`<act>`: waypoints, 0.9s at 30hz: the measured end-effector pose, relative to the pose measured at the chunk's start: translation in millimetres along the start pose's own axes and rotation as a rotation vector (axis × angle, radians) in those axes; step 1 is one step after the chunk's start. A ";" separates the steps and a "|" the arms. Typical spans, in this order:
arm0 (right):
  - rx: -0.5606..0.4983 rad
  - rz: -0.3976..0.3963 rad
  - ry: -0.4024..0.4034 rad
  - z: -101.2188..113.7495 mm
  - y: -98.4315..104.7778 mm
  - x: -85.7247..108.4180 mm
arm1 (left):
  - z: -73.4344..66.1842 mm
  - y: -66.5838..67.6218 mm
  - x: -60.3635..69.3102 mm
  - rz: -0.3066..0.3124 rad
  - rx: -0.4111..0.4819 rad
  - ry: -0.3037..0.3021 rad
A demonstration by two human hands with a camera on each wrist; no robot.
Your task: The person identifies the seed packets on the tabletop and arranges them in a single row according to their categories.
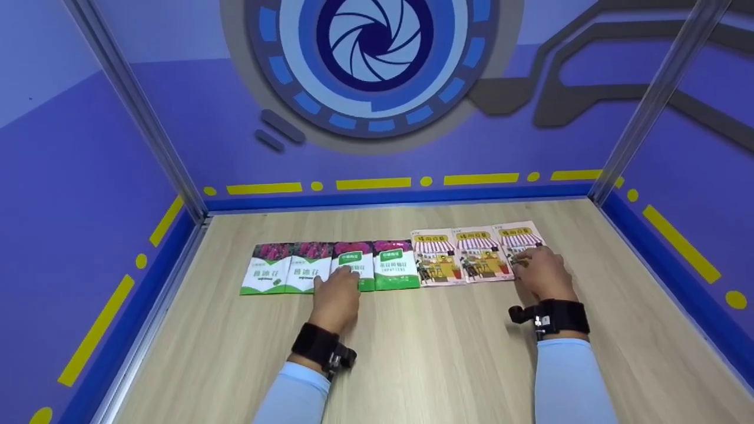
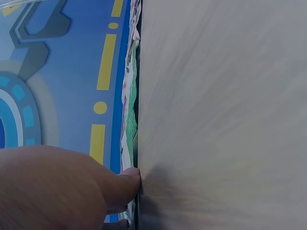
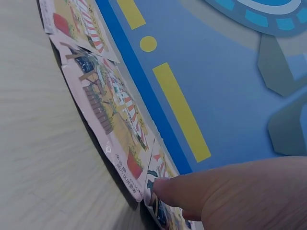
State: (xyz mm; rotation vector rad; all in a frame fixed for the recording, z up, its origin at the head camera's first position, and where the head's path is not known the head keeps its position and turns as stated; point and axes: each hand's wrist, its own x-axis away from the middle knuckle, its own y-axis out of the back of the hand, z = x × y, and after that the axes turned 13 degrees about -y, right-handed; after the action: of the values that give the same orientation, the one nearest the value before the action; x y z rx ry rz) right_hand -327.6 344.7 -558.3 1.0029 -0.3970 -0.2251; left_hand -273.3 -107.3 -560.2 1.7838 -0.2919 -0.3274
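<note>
A row of flat packets lies on the wooden table. On its left, two white-and-green packets (image 1: 268, 270) with purple flowers adjoin two green-labelled packets (image 1: 396, 265) with pink flowers. Further right come pink packets (image 1: 435, 259) with a striped-awning shop picture. My left hand (image 1: 337, 301) rests on the near edges of the middle green packets and covers part of them; its thumb (image 2: 125, 184) touches that edge. My right hand (image 1: 543, 272) presses on the rightmost pink packet (image 1: 518, 235), hiding its lower right part. In the right wrist view its thumb (image 3: 168, 189) lies on that packet's face.
Blue-purple printed panels (image 1: 377, 168) with yellow dashes wall the table (image 1: 430, 353) at the back and both sides. Metal posts (image 1: 648, 112) stand at the back corners. Each wrist wears a black strap (image 1: 565, 316) with a small camera.
</note>
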 end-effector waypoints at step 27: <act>0.035 0.008 0.034 0.1 0.5 1.0 | -2.2 -0.7 -2.6 0.019 -0.037 0.008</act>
State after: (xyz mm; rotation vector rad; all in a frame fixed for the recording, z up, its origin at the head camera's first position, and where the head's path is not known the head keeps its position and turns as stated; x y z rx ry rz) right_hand -326.8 344.5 -557.5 1.0381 -0.3749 -0.1939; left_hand -274.8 -104.2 -560.3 1.7449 -0.2949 -0.3104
